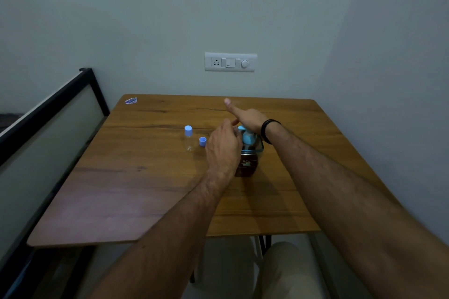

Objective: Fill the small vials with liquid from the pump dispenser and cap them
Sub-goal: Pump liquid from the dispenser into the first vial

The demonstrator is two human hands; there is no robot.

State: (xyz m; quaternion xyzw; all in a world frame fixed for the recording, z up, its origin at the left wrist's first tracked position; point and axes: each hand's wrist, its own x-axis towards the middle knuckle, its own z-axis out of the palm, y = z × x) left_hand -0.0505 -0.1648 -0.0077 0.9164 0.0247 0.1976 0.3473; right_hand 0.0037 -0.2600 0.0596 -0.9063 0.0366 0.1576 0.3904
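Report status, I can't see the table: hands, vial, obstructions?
Right hand pressing pump dispenser. Left hand at nozzle; vial hidden. Capped vial, loose cap aside, clear.

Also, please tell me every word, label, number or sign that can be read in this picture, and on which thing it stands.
No text reads clearly here.
Pump bottle: a pale mark on its dark label, too blurred to read.
Blue and white packet at the table's far left corner: printing too small to read.
Switch plate on the wall: a socket, switches with a small dark mark, and a round knob; no words legible.
Capped vial and loose blue cap: no markings visible.
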